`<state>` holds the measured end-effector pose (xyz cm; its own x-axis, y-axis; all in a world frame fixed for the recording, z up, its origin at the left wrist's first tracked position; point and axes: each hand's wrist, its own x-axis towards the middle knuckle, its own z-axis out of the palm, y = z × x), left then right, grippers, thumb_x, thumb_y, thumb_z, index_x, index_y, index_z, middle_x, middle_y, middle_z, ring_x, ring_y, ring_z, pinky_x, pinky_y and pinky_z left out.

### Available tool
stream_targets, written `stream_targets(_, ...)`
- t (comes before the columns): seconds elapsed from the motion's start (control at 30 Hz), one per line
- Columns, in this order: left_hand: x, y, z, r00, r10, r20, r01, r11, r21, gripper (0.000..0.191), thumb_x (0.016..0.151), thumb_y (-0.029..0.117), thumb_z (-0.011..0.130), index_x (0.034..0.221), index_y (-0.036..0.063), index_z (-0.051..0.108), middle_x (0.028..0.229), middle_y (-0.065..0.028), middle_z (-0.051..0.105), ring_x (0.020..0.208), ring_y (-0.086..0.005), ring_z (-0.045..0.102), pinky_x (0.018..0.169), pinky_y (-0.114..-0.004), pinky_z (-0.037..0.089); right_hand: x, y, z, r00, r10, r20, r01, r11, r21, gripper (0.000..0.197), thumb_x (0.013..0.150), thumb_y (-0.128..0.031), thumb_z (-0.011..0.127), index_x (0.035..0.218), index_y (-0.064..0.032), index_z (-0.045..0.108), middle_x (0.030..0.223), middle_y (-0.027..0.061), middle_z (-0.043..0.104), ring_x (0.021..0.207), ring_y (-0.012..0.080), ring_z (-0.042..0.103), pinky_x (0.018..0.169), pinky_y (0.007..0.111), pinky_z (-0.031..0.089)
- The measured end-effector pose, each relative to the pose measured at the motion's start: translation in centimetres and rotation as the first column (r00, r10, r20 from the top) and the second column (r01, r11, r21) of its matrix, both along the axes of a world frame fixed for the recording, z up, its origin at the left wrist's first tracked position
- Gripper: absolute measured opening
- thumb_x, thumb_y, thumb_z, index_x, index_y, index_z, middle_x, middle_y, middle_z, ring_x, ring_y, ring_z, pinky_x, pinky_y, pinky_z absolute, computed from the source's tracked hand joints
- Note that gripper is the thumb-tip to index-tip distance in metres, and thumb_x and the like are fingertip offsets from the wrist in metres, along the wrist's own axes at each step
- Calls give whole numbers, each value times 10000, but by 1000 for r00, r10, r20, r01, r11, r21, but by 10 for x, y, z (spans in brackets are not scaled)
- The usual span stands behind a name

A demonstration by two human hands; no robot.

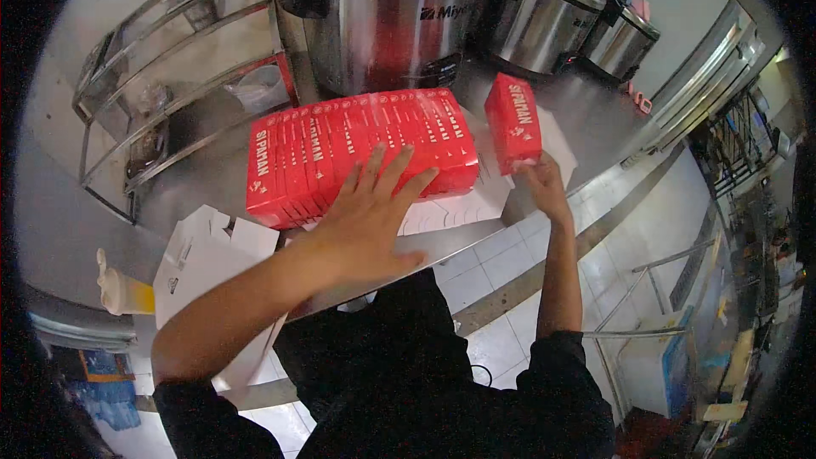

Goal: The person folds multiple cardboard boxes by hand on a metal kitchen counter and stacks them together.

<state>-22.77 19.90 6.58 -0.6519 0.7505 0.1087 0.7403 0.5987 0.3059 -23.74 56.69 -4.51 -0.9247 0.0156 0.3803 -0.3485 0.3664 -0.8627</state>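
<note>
A tight row of several red cardboard boxes [363,146] with white lettering stands on the steel table. My left hand [370,223] has its fingers spread over the front of this row. Whether its fingertips press on the boxes is hard to tell. To the right of the row, my right hand [545,185] grips a single red box [513,118] by its lower end. That box is tilted, above pale flat card [554,134]. Flattened white cardboard [452,210] lies partly beneath the row, along the table's front edge.
Large steel rice cookers [389,32] stand behind the boxes, with more to the right. A metal rack [185,83] stands at the left. Folded white cardboard [210,261] overhangs the front left edge, beside a bottle with yellow contents [131,293]. The steel tabletop [210,172] reflects light.
</note>
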Motion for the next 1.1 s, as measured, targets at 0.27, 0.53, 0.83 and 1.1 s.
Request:
stream_targets(0.27, -113, 54, -47, 979, -90, -185, 86, 996, -30, 1038, 620, 687, 696, 1484, 270, 299, 1557, -145, 205, 1431, -405, 148, 1146, -600, 84, -9, -84, -41, 979, 188, 83, -139, 903, -406, 346, 992, -247, 483, 1241, -17, 556, 1119, 46, 642, 983, 147, 599, 897, 328, 465)
stream_targets(0.53, -120, 68, -43, 987, -61, -147, 50, 995, -82, 1037, 618, 734, 664, 1478, 268, 320, 1561, -136, 201, 1434, -385, 158, 1145, -597, 72, -76, -28, -14, 981, -190, 30, 192, 954, -229, 377, 932, -241, 555, 1250, -41, 575, 1213, 97, 626, 1131, 261, 576, 1006, 393, 425)
stream_targets(0.83, -118, 71, -44, 986, -30, -166, 20, 998, -64, 1027, 636, 717, 668, 1486, 280, 292, 1564, -132, 191, 1419, -406, 187, 1138, -611, 89, -156, -10, -45, 954, 299, 5, -294, 942, -163, 434, 873, -79, 659, 1289, -72, 535, 1288, 49, 579, 1141, 184, 553, 1002, 330, 445)
stream_targets(1.1, -119, 68, -48, 983, -33, -183, 20, 997, -73, 1027, 623, 732, 661, 1478, 272, 323, 1560, -131, 208, 1425, -408, 165, 1142, -598, 83, -147, -69, -45, 937, 293, 189, -110, 764, -636, 542, 866, -306, 636, 1337, -80, 488, 1342, 90, 532, 1208, 210, 502, 1067, 396, 374)
